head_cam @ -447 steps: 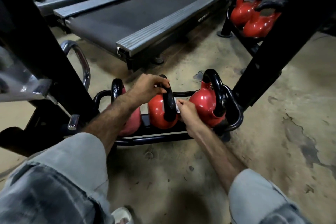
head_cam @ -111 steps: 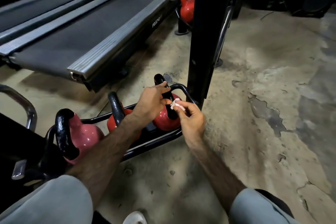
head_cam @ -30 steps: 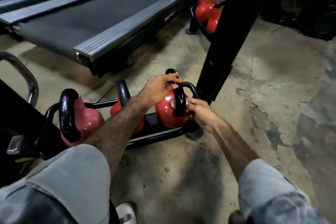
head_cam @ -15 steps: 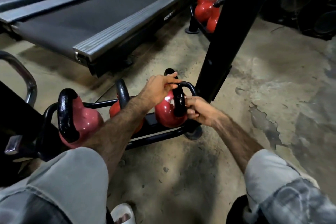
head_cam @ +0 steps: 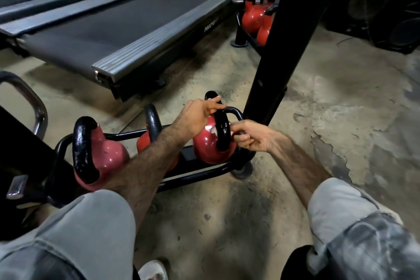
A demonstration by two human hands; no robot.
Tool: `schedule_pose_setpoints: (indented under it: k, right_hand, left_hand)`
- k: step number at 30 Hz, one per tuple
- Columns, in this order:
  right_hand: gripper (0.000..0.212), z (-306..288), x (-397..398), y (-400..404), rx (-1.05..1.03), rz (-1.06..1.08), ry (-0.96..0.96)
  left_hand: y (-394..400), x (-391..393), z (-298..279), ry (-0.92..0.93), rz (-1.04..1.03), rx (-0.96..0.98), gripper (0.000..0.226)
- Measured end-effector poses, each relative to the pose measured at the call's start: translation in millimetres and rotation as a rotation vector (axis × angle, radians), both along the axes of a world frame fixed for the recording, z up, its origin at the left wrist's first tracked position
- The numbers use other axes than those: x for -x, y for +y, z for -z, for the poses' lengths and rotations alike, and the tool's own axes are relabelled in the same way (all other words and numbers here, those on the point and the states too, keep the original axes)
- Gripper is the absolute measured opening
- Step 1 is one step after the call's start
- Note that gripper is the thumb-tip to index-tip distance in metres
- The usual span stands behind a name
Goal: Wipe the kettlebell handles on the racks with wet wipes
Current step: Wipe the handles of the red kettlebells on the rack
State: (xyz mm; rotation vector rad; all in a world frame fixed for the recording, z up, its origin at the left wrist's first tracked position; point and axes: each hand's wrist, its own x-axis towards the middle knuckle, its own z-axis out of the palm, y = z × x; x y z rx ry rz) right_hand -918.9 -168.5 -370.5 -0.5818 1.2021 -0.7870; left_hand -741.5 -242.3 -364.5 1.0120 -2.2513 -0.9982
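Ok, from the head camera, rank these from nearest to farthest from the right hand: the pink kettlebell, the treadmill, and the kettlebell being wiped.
1. Kettlebell being wiped, touching the right hand.
2. Pink kettlebell, at the rack's left end.
3. Treadmill, behind the rack.

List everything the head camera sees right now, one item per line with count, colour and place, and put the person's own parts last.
Red kettlebells with black handles: three, on the low black tube rack in front of the person.
Further red kettlebells: at least two, on a second black rack behind the post.
Black upright steel post: one, right of the near rack.
Grey treadmills with black belts: two, upper left.
Chrome tube handle: one, far left.
White wet wipe: one, small, behind the rightmost handle.
Black loudspeakers: apparently two, upper right.
Stained concrete floor: throughout.
Left hand: on top of the rightmost handle.
Right hand: fingers curled at that handle's right side.
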Motion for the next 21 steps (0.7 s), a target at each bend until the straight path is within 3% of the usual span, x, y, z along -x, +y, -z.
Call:
schedule_pose_setpoints:
  k: [3,8,15,21]
  right_hand:
    - [0.027,-15.9,-2.9,-2.3,-0.017,0.003,0.014]
    - [0.023,-8.9,-9.0,-29.9,-0.078,0.186,-0.173]
    - [0.03,-25.0,-1.5,-2.6,-0.13,-0.003,-0.003]
    - [0.024,-5.8,-10.1,-29.1,-0.091,0.173,-0.173]
  left_hand:
    - [-1.9,-0.4,2.1,0.003,0.002,-0.003,0.054]
    - [0.2,-1.6,-5.5,-0.046,-0.027,0.036,0.066]
    - [5.3,-1.3,-7.4,-0.042,-0.029,0.078,0.052]
    - [4.3,-0.3,-7.6,-0.056,-0.041,0.091,0.061]
